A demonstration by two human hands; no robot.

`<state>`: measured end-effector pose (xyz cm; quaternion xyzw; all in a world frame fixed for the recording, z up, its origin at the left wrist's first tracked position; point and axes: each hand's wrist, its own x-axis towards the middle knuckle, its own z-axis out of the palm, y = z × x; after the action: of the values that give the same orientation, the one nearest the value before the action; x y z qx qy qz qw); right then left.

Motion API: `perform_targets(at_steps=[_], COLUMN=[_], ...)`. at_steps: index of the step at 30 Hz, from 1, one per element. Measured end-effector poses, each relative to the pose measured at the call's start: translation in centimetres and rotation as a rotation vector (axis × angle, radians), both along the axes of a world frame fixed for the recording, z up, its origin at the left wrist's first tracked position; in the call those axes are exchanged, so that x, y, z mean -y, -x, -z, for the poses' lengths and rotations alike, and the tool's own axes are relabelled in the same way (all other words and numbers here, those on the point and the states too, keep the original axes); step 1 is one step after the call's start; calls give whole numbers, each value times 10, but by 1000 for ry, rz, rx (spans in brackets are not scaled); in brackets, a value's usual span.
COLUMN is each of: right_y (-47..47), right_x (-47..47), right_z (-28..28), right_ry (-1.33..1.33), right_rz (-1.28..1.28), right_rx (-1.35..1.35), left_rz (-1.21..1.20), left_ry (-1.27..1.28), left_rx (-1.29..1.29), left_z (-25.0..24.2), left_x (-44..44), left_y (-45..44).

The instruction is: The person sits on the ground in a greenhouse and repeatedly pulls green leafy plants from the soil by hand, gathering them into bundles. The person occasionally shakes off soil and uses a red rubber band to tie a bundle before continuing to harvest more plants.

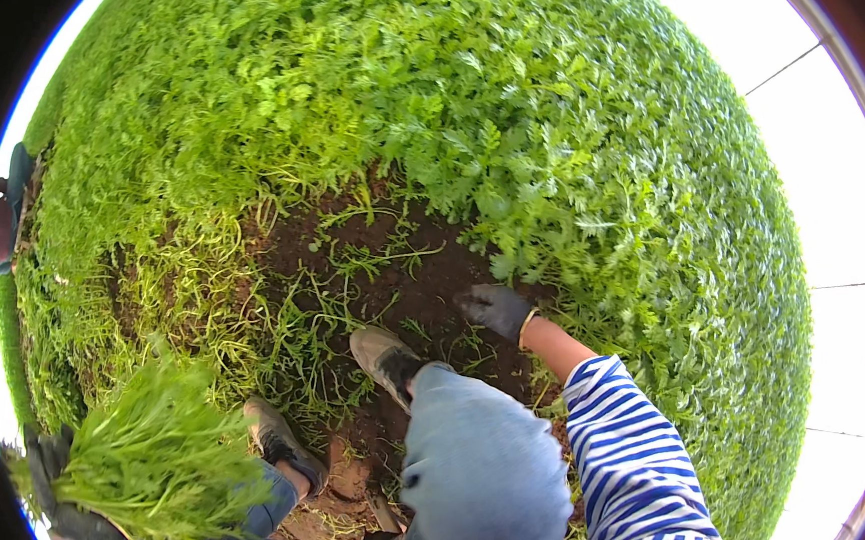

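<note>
My left hand (pixel 60 481), in a dark glove, grips a thick bunch of leafy greens (pixel 156 454) at the lower left. The cut plants have feathery, lobed leaves like garland chrysanthemum, and they blur slightly. My right hand (pixel 501 310), in a grey soil-stained glove, is down at the dark bare soil (pixel 431 292), against the edge of the standing greens (pixel 542 202). Its fingertips blend into the soil, so I cannot make out their pose or whether they hold anything. Loose stems and leaves (pixel 324 315) lie scattered left of that hand.
My shoes (pixel 385 357) stand on the soil, with my bent denim knee (pixel 486 469) close to my right arm. Yellowish stems (pixel 199 276) cover the ground at left. Dense greens surround the patch. Another person in a hat (pixel 19 203) appears at the left rim.
</note>
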<state>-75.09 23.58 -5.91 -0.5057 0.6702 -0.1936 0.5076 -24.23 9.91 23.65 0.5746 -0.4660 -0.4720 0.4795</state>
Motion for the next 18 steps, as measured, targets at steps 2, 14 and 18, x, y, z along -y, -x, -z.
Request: perform_targets(at_steps=[2,14,18], right_y=[-19,71,165], right_x=[38,302,320], right_z=[-19,-29,-20], right_ry=[163,99,241], right_rz=[-167,-120,826], right_rx=[-206,-404,451], left_rz=[-14,-141,-141], left_ry=[-4,-393,-484], left_rx=[-11,-138,-215], left_z=[6,163,198], left_x=[-3,-7,-8], left_y=[-2,74,90])
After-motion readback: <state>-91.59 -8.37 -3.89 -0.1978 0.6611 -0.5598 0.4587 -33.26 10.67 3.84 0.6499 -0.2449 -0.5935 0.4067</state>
